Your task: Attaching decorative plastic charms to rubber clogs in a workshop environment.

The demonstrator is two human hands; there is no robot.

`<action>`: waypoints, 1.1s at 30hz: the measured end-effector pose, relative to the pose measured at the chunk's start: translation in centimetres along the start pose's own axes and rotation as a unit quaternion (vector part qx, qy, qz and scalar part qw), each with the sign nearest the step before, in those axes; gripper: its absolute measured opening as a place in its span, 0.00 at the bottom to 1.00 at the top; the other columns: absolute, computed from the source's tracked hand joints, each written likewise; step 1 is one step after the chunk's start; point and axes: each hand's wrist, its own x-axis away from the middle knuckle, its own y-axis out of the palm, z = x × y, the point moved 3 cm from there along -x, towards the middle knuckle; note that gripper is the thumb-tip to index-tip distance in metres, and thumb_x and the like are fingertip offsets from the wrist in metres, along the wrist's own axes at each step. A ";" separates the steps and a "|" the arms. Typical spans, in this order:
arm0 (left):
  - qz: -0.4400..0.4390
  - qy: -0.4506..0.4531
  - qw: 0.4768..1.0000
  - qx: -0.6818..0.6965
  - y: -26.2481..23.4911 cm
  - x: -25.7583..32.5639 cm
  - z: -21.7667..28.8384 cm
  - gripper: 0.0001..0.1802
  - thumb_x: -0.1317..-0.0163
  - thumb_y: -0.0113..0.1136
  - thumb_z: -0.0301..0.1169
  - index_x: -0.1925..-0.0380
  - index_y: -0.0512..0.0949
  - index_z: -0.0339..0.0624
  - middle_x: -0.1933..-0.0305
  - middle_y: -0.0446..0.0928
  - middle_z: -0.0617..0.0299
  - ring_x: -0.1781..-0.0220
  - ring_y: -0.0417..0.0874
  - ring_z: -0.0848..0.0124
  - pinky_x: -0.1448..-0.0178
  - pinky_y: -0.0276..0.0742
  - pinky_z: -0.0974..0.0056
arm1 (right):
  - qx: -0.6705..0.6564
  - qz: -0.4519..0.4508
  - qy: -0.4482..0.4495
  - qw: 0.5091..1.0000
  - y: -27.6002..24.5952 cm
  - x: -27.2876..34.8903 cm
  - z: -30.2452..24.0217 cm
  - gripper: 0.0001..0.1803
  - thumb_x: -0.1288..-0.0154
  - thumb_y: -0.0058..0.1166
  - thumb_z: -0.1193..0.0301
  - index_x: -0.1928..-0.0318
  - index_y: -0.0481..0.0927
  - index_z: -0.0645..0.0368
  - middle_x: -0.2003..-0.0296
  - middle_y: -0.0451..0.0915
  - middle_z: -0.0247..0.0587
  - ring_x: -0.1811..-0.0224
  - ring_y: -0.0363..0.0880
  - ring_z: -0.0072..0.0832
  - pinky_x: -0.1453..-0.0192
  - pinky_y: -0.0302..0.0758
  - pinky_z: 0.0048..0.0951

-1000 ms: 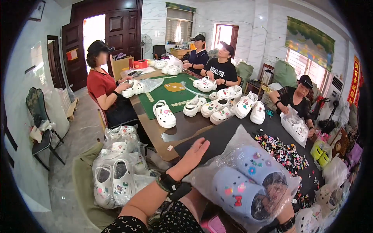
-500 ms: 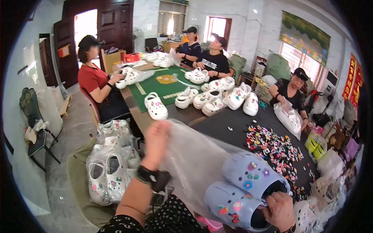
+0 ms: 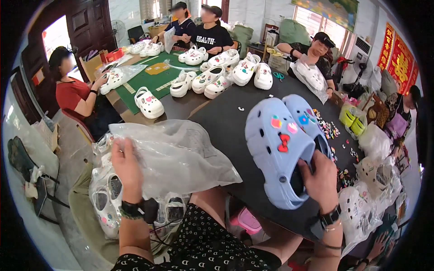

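Fingers of the right hand [image 3: 322,180] are hooked on the blue clogs [image 3: 266,140], two of them, held up just right of centre over the black table surface [image 3: 219,115]. Thumb's in the near clog's opening; can't tell how far the other fingers reach into the far one. Left hand [image 3: 128,169], left of centre, is kinda blurry but its fingers look closed on the end of one clear bag [image 3: 181,156], which hangs out to the right of it.

Big change: a second ago both clogs were inside that bag, lower right. Now they're bare and higher in the frame, with the bag well apart from them.

OK, counts. Three charms on the near clog's top, one being a red bow [image 3: 284,142]; the far clog's are partly hidden. One lone white clog [image 3: 149,103] upper left of centre, then two white clogs [image 3: 246,70] side by side at upper centre, more overlapping beside those. One pair of teal scissors [image 3: 278,77]. Two lime clogs [image 3: 352,118] at the right. Loose charms [image 3: 326,126] right of the blue pair: way too many to count. Four people round the table: one in red [image 3: 74,100] at left, two in dark tops [image 3: 212,39] up top, one at upper right [image 3: 318,52].
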 end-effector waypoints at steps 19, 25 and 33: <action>-0.115 0.021 0.993 0.014 -2.5 3.6 5.9 0.17 0.33 0.51 0.19 0.44 0.70 0.34 0.54 0.79 0.62 0.57 0.79 0.77 0.51 0.73 0.72 | 0.046 -0.069 -0.004 0.997 6.0 -1.0 -2.7 0.26 0.44 0.65 0.62 0.53 0.73 0.69 0.58 0.79 0.55 0.54 0.79 0.50 0.52 0.77 0.44; -0.309 0.063 0.942 0.112 -3.8 7.7 14.0 0.16 0.39 0.58 0.22 0.50 0.74 0.34 0.51 0.80 0.54 0.54 0.82 0.66 0.49 0.77 0.62 | -0.312 -0.080 -0.354 0.878 0.1 2.9 -11.2 0.65 0.64 0.80 0.62 0.27 0.52 0.62 0.28 0.49 0.69 0.28 0.55 0.58 0.27 0.59 0.44; -0.670 0.101 0.720 0.150 3.2 10.9 13.8 0.14 0.35 0.60 0.36 0.68 0.80 0.33 0.54 0.79 0.41 0.56 0.81 0.48 0.51 0.77 0.53 | -0.566 -0.393 -0.105 0.717 11.5 8.5 -14.0 0.34 0.47 0.66 0.67 0.38 0.72 0.60 0.40 0.72 0.51 0.38 0.71 0.49 0.27 0.59 0.40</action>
